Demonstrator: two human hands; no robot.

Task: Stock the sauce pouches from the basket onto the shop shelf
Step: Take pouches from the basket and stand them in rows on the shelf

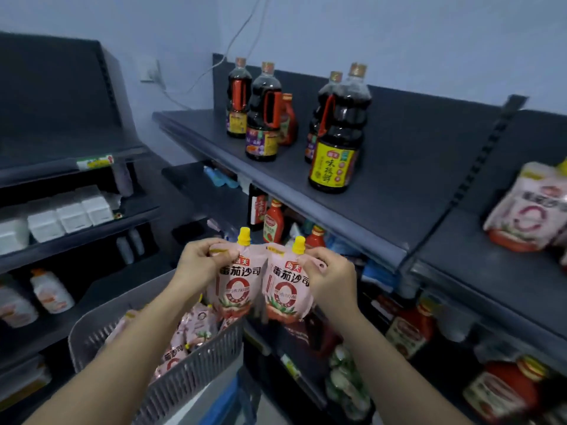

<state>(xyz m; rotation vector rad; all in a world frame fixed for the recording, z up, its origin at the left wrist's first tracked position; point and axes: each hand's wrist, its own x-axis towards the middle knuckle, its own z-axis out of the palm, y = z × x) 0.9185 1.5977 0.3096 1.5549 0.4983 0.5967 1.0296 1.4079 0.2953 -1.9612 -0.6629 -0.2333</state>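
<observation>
A person stands at dark metal shop shelving, seen from a head-worn camera looking down over both forearms. Each hand lifts one pink sauce pouch above a grey basket. The left hand has its grip pinched on the top corner of the left pouch; the right hand pinches the top corner of the right pouch. The two pouches hang side by side, edges touching.

The job looks partly done. A few matching pouches already rest on the upper shelf at far right, while more pouches remain heaped in the basket.

The pouches are soft, glossy, flat-bottomed bags with yellow screw spouts and red printed bases. The basket is rigid plastic with slotted walls. The shelf is matte, dark and flat, with a raised front lip. Tall dark sauce bottles with red handles stand farther back on it.
</observation>
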